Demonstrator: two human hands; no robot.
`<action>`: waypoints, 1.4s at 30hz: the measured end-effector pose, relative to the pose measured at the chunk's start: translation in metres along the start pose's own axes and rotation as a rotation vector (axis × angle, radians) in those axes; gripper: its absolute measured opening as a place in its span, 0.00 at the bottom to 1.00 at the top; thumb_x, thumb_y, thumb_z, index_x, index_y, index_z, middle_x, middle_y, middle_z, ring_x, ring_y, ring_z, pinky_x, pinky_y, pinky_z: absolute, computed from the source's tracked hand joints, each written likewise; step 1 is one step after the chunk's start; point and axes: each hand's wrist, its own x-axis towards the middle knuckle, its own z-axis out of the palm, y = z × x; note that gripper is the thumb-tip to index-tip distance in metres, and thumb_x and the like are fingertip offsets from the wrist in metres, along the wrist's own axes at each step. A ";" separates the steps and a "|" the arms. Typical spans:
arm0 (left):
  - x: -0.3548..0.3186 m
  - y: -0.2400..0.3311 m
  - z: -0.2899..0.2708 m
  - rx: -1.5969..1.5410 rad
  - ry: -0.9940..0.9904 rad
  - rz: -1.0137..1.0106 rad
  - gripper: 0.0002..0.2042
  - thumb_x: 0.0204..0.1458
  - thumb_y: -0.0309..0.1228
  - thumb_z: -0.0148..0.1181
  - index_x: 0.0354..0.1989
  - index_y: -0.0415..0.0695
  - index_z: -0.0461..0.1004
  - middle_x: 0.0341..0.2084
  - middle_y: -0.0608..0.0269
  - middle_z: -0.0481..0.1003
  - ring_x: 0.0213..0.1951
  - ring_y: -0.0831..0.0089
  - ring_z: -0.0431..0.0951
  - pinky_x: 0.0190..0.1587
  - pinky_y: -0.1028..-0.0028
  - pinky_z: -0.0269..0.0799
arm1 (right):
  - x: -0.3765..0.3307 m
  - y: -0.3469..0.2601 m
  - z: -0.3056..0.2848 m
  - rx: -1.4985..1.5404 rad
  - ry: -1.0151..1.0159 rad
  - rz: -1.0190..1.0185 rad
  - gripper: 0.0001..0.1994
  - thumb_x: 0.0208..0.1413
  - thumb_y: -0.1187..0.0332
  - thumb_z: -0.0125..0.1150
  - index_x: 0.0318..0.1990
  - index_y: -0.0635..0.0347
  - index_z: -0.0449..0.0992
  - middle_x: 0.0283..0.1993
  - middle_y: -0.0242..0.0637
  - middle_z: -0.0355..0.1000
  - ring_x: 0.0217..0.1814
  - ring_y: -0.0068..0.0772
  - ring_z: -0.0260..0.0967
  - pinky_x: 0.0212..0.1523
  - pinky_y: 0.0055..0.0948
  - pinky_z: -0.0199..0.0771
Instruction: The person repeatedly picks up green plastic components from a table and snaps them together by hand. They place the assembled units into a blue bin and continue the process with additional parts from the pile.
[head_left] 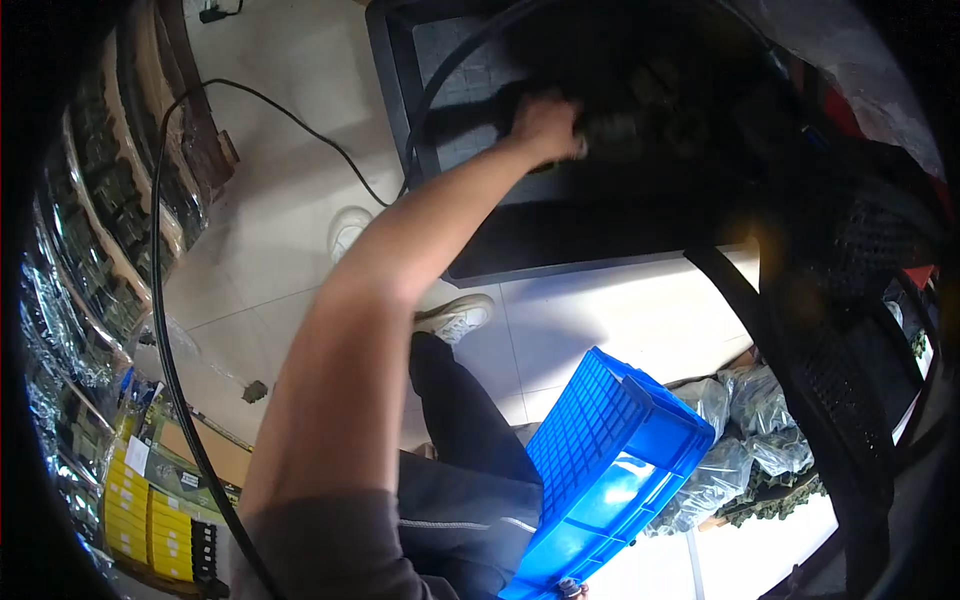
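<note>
One blue crate (pixel 620 470), one large black tray (pixel 560 238); two white shoes (pixel 460 318), at least three clear plastic bags (pixel 718 485)

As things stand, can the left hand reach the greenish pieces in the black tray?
Probably yes: the left hand is over the black tray, close to the greenish pieces; nothing visibly blocks it, though shadow hides detail.

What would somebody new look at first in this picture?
Probably the bright blue crate, tilted at the lower middle. Next, the blurry left hand, over the big black tray at the top, with its outstretched bare arm. Then perhaps the yellow stacks at lower left.
</note>
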 end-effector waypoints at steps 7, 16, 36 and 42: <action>0.098 0.058 0.070 0.949 -0.030 0.514 0.20 0.44 0.46 0.52 0.45 0.54 0.73 0.59 0.53 0.57 0.63 0.60 0.50 0.64 0.55 0.40 | 0.004 -0.015 0.001 -0.140 0.031 -0.050 0.09 0.46 0.71 0.61 0.35 0.62 0.71 0.28 0.37 0.70 0.28 0.36 0.67 0.30 0.29 0.69; 0.061 0.027 0.065 0.541 -0.193 0.257 0.18 0.43 0.45 0.54 0.42 0.54 0.75 0.57 0.51 0.58 0.61 0.57 0.52 0.62 0.56 0.44 | -0.030 -0.011 0.039 -0.180 0.134 -0.083 0.10 0.45 0.70 0.62 0.35 0.61 0.71 0.28 0.39 0.70 0.27 0.40 0.67 0.30 0.30 0.68; -0.281 0.025 -0.311 0.242 0.503 0.015 0.17 0.32 0.29 0.64 0.36 0.49 0.76 0.45 0.48 0.64 0.53 0.54 0.61 0.59 0.54 0.45 | 0.008 -0.005 -0.009 -0.512 0.291 -0.965 0.10 0.45 0.72 0.57 0.38 0.61 0.71 0.32 0.44 0.72 0.33 0.46 0.68 0.36 0.38 0.66; -0.342 -0.045 -0.374 0.035 0.674 -0.181 0.19 0.36 0.27 0.63 0.41 0.40 0.72 0.48 0.47 0.62 0.51 0.51 0.62 0.54 0.63 0.56 | 0.105 -0.150 -0.003 -0.511 0.550 -1.616 0.09 0.36 0.74 0.55 0.30 0.57 0.71 0.28 0.37 0.66 0.29 0.36 0.64 0.32 0.36 0.63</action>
